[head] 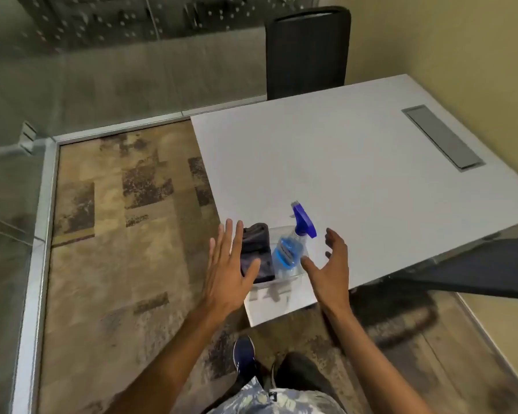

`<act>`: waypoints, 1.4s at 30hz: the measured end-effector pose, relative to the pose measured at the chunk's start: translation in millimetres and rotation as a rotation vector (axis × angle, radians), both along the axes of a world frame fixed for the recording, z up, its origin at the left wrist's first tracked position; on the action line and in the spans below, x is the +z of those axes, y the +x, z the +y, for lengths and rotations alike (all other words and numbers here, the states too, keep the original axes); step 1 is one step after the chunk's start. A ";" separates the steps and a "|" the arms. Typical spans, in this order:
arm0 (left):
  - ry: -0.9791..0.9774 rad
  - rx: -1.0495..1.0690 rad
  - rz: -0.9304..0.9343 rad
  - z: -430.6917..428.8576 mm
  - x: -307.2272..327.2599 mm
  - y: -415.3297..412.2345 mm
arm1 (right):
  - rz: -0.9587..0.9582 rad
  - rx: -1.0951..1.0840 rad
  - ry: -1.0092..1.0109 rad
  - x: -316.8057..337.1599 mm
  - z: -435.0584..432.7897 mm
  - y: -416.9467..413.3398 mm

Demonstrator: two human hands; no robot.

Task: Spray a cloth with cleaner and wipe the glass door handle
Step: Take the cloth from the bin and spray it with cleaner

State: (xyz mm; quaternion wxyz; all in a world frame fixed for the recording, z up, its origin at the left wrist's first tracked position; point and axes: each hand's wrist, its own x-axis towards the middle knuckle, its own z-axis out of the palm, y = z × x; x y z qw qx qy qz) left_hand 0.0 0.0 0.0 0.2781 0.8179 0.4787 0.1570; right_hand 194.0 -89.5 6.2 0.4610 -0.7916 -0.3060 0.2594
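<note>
Both hands' grip released: left hand (231,264), right hand (331,264) | cloth (256,252) beside bottle (290,249) untouched | spraying, wiping all left

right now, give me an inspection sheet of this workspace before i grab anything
surface: white table, bare apart from the near corner; grey cable hatch shut.
job's things: dark cloth and spray bottle with blue liquid and purple trigger head, lying in a clear tray at the near corner. Glass door handle: not identified in this view.
clutter: nothing seen.
grip: left hand open above the cloth; right hand open beside the bottle; neither holds anything.
cables: nothing seen.
surroundings: black chair at the far side, glass partition on the left, patterned carpet, beige wall.
</note>
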 end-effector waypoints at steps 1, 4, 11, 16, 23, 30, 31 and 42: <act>-0.047 -0.003 0.012 6.5 -6.7 3.1 | 0.035 0.008 -0.022 -4.1 5.7 2.7; -0.232 -0.004 0.026 30.2 -27.3 15.8 | 0.100 0.111 -0.083 -17.1 20.2 10.6; -0.420 0.038 0.119 85.4 -68.4 46.1 | 0.165 0.206 -0.059 -38.8 55.0 27.6; -0.491 0.082 0.251 117.0 -81.3 58.4 | 0.219 0.232 -0.061 -45.3 68.2 37.1; -0.376 0.108 0.239 121.0 -83.7 61.3 | 0.237 0.269 -0.062 -48.6 74.8 43.2; -0.453 0.128 -0.088 98.8 -77.0 51.7 | 0.232 0.287 -0.059 -46.1 76.2 44.3; -0.495 0.126 -0.167 95.4 -73.3 50.3 | 0.237 0.287 -0.060 -46.3 75.9 44.4; -0.738 0.511 -0.979 81.6 -6.1 35.9 | 0.298 0.199 0.006 -41.9 72.9 42.9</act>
